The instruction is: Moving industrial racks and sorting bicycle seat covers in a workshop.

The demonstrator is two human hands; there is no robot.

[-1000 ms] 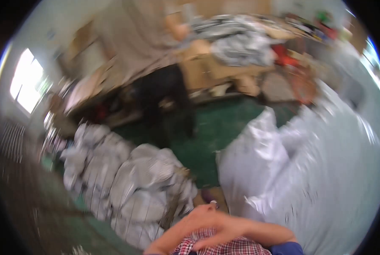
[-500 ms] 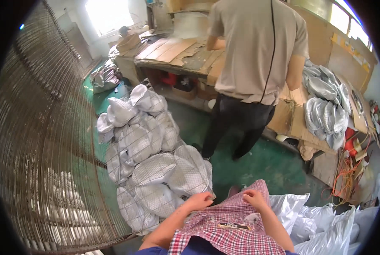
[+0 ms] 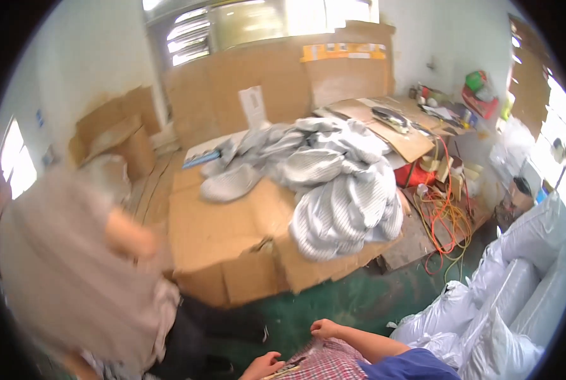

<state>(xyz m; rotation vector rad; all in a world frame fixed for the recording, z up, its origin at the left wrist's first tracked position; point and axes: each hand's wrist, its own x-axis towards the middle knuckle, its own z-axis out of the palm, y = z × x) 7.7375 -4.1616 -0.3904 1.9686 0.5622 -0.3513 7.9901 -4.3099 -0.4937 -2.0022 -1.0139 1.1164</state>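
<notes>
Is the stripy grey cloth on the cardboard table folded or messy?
Messy: the striped grey cloth lies crumpled, spilling over the cardboard table's edge.

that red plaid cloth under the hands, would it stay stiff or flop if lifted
Probably floppy: the red plaid cloth already wrinkles and bunches between the left hand and right hand. It looks like thin fabric, so likely light. Woven cloth should not slip much against bare fingers.

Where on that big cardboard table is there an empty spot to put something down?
The cardboard table is bare at its near left part, between the co-worker and the heap of grey striped cloth. The right end is crowded with orange cable and tools. Both hands, left hand and right hand, hold a red checked cloth.
</notes>
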